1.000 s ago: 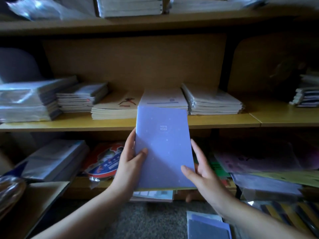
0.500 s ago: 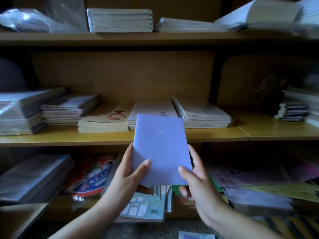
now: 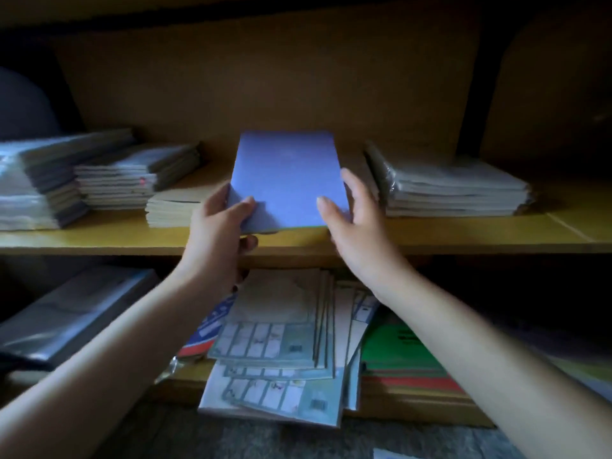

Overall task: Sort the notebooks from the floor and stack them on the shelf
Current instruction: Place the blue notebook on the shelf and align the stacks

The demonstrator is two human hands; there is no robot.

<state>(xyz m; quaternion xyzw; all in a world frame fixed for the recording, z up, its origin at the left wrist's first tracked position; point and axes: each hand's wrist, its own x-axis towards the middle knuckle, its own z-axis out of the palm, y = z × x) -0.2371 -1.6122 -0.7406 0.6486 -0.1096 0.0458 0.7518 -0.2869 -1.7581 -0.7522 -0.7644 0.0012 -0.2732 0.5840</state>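
A flat purple paper-covered notebook [image 3: 288, 180] is held over the yellow wooden shelf board [image 3: 463, 233], its short near edge toward the person. The left hand [image 3: 218, 233] grips the notebook's near left corner, thumb on the cover and fingers curled beneath. The right hand [image 3: 354, 220] has its thumb on the cover by the near right corner, with its fingers straight along the right edge. Just left of the notebook sits a low stack of brown card-covered notebooks [image 3: 172, 207], and farther left a taller stack of grey notebooks [image 3: 132, 173]. Right of the notebook lies a plastic-wrapped pile of pale notebooks [image 3: 447, 190]. Below the notebook, under the board, is a fanned heap of pale green grid-printed booklets [image 3: 275, 342].
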